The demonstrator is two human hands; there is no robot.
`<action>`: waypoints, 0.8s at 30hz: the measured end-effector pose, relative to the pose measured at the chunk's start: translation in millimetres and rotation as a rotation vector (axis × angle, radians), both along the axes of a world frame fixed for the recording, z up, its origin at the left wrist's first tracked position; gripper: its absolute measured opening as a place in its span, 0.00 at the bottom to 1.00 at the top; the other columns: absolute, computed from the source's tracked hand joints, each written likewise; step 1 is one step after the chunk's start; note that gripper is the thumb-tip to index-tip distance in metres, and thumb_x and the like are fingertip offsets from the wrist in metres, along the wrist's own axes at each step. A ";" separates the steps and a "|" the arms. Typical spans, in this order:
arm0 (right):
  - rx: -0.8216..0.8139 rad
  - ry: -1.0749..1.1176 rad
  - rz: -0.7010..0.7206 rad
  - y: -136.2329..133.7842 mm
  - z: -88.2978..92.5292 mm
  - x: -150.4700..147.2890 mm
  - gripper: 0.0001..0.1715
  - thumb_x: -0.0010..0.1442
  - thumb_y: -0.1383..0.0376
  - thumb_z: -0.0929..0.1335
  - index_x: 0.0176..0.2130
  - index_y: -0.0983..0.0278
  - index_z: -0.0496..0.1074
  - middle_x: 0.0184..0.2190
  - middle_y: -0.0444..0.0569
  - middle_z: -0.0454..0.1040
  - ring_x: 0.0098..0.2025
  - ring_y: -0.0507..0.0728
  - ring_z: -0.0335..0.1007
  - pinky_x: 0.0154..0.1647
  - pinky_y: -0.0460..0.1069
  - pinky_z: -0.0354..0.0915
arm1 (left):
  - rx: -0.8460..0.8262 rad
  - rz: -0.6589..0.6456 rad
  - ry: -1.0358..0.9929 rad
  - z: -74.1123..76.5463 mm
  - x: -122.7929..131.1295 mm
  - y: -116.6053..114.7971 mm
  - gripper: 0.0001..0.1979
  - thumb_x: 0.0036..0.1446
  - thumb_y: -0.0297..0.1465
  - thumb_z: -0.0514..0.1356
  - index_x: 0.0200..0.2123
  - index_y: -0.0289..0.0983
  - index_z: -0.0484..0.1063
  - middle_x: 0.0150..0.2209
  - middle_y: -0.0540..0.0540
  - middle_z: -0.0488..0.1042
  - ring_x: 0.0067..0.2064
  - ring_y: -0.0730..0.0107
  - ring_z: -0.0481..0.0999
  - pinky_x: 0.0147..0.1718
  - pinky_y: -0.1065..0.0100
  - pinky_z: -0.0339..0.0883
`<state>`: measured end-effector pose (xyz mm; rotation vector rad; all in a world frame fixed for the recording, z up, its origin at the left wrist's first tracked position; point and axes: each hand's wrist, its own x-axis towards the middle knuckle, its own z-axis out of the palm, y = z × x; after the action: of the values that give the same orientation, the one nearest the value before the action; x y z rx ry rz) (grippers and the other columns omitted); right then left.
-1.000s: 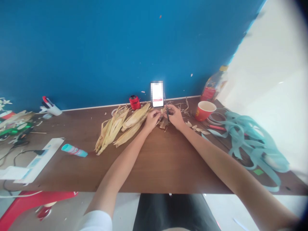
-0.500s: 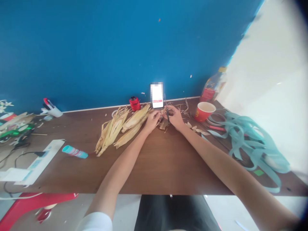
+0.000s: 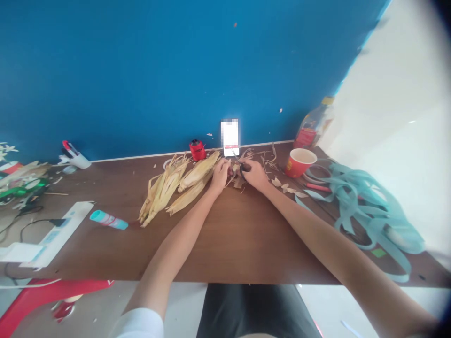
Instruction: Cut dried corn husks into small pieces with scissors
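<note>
Left hand: our left hand [image 3: 220, 176] pinches a small husk scrap [image 3: 230, 172] in a narrow grip, though the fingers partly hide it.
Right hand: our right hand [image 3: 254, 174] curls closed on the handles of dark scissors [image 3: 244, 166], blades angled up and left, just beside the scrap.
Work spot: the hands nearly touch near the table's back edge, in front of a propped phone [image 3: 230, 137].
Left side: husk bundles [image 3: 162, 195] lie just beside our left hand, with a red spool [image 3: 197, 150] behind them.
Right side: a red cup [image 3: 300, 162] and husk cutouts [image 3: 285, 188] stand near our right hand; teal ribbons [image 3: 369, 216] sprawl toward the table's right end.
Open room: bare brown table [image 3: 232, 234] runs between our forearms to the front edge.
</note>
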<state>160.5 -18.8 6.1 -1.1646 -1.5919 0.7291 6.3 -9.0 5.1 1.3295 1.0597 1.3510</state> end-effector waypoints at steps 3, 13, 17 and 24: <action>0.051 -0.136 -0.018 -5.2 5.0 -1.7 0.17 0.48 0.66 0.69 0.41 0.63 0.79 0.32 0.46 0.80 0.35 0.57 0.75 0.39 0.49 0.67 | 0.055 0.025 -0.023 -0.7 -0.9 -0.8 0.17 0.62 0.43 0.56 0.27 0.38 0.62 0.24 0.52 0.64 0.25 0.74 0.66 0.26 0.70 0.60; 0.020 -0.136 -0.009 -6.3 8.3 -2.1 0.17 0.49 0.66 0.69 0.40 0.64 0.79 0.33 0.45 0.80 0.35 0.56 0.74 0.37 0.47 0.66 | 0.094 0.069 -0.013 -4.9 -4.7 2.2 0.18 0.56 0.46 0.61 0.36 0.35 0.72 0.25 0.51 0.69 0.27 0.76 0.68 0.29 0.72 0.64; 0.010 -0.120 -0.015 -3.8 5.3 -1.6 0.18 0.48 0.66 0.70 0.41 0.64 0.78 0.31 0.45 0.79 0.33 0.55 0.73 0.35 0.47 0.65 | 0.059 0.080 -0.081 -6.7 -5.6 4.3 0.17 0.56 0.44 0.63 0.38 0.35 0.71 0.29 0.49 0.73 0.28 0.74 0.73 0.31 0.71 0.67; 0.039 -0.238 -0.020 -6.1 6.5 -1.7 0.17 0.50 0.65 0.69 0.42 0.62 0.78 0.34 0.46 0.80 0.35 0.56 0.73 0.37 0.48 0.66 | 0.029 0.055 -0.132 -5.8 -3.7 3.5 0.19 0.57 0.47 0.61 0.37 0.37 0.67 0.31 0.46 0.75 0.29 0.71 0.74 0.29 0.69 0.68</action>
<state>158.7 -25.0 12.6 -1.2737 -1.7798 0.5605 2.5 -5.5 -0.8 1.2216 0.9967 1.4790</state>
